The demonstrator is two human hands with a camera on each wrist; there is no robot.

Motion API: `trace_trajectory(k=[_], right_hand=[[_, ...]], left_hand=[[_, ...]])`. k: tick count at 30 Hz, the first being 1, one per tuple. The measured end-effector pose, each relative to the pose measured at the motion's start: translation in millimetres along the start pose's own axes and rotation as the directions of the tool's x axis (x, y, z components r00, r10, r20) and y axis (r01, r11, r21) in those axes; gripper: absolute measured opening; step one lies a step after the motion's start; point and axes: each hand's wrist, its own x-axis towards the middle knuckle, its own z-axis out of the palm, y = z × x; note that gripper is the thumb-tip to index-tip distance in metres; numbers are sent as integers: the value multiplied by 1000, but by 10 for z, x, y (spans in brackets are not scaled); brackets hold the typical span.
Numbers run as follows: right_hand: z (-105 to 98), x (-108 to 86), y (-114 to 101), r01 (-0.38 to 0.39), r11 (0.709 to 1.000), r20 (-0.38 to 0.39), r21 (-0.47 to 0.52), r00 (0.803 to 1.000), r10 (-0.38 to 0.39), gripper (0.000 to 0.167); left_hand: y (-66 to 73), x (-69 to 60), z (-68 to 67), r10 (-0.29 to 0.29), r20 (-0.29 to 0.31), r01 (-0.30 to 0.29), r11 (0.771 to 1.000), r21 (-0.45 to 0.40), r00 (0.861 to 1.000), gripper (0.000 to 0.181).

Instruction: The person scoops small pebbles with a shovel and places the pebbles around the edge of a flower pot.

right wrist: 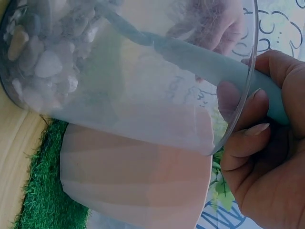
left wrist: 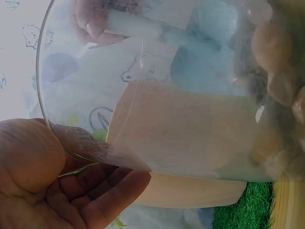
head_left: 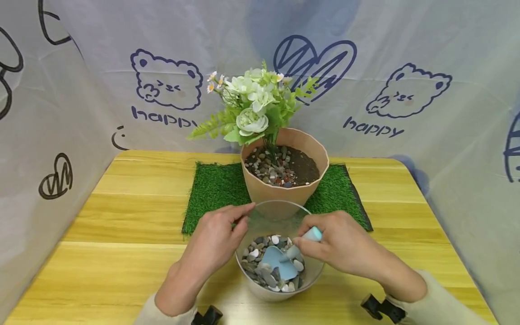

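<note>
A clear round container (head_left: pixel 270 295) stands at the front of the table, with grey, white and brown pebbles (head_left: pixel 260 274) in its bottom. My left hand (head_left: pixel 215 239) holds its left rim; in the left wrist view the thumb and curled fingers (left wrist: pixel 116 198) lie on either side of the wall. With my right hand (head_left: pixel 343 241) I grip the handle of a light blue toy shovel (head_left: pixel 280 264). Its blade slants down among the pebbles, some lying against its edge. In the right wrist view the shovel handle (right wrist: pixel 205 59) passes over the rim.
Behind the container stands a peach flowerpot (head_left: pixel 280 195) holding dark soil, pebbles and white artificial flowers (head_left: pixel 252 119). It rests on a green turf mat (head_left: pixel 215 187). The wooden table (head_left: pixel 122 234) is bounded by a printed white cloth (head_left: pixel 227 49) at the back and sides.
</note>
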Motion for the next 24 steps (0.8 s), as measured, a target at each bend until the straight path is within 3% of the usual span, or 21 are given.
trace_trajectory(k=[19, 24], right_hand=[[-41, -18, -11, -89, 992, -5, 84, 996, 89, 8], [-31, -8, -11, -84, 994, 19, 65, 996, 83, 9]], left_hand=[[-1, 2, 0, 23, -18, -23, 1000, 13, 1000, 36], [-18, 11, -16, 57, -21, -56, 998, 22, 998, 35]])
